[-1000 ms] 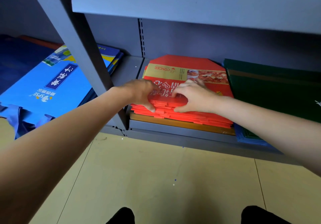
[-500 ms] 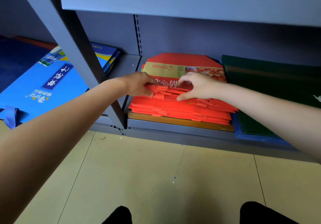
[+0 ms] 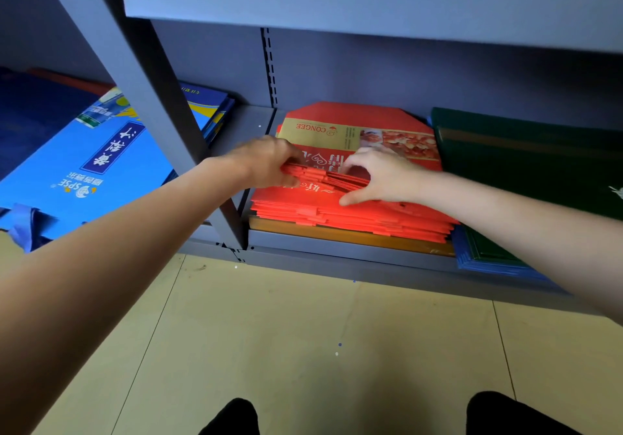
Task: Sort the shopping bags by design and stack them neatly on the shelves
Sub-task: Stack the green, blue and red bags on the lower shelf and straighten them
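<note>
Red bags (image 3: pixel 354 212) lie stacked directly beneath both hands, long axis running left to right. Left hand (image 3: pixel 266 161) pinches the raised top layers at their left end; right hand (image 3: pixel 381 178) grips them just beside it, thumb underneath. Beyond the fingers, the stack reaches toward the shelf (image 3: pixel 337 249) back.

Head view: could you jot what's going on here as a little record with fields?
Place: bottom shelf of a grey rack
Left hand: grips the lifted top red bags
Right hand: pinches the same lifted bags
Red bag stack: lies on an orange layer
Right neighbour: dark green bags atop blue ones
Left bay: light blue bags
</note>
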